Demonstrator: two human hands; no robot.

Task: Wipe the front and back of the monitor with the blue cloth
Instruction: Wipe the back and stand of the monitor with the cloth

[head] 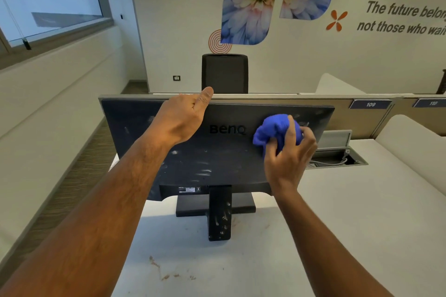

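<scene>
1. Monitor [217, 152] stands on a white desk [350, 224], back panel toward the camera, screen side turned away and not visible. Raised brand lettering sits at mid-panel. Pale smudges and streaks mark the lower and left parts of the panel.
2. Stand [219, 212]: black neck running down to a flat base; whitish spots on the neck.
3. Left hand [183, 118] rests on the monitor's top edge, left of centre. Thumb lies along the edge, pointing away from the camera. Fingers go over the far side and are hidden, so how far they curl cannot be told.
4. Right hand [289, 152] grips a bunched blue cloth [277, 130], fingers and thumb curled round it. Cloth is pressed against the upper right of the back panel, just right of the lettering.
5. Desk shows small reddish-brown stains near the front edge and beside the stand's foot.
6. Behind the monitor: a low grey partition [289, 96] with two numbered blue tags on its right part.
7. Open cable tray [337, 152] set in the desk to the right of the monitor, light cables lying inside.
8. Black chair back [224, 72] rises beyond the partition.
9. Far wall carries flower pictures, orange decals and part of a printed motto. Window [53, 0] at upper left.
</scene>
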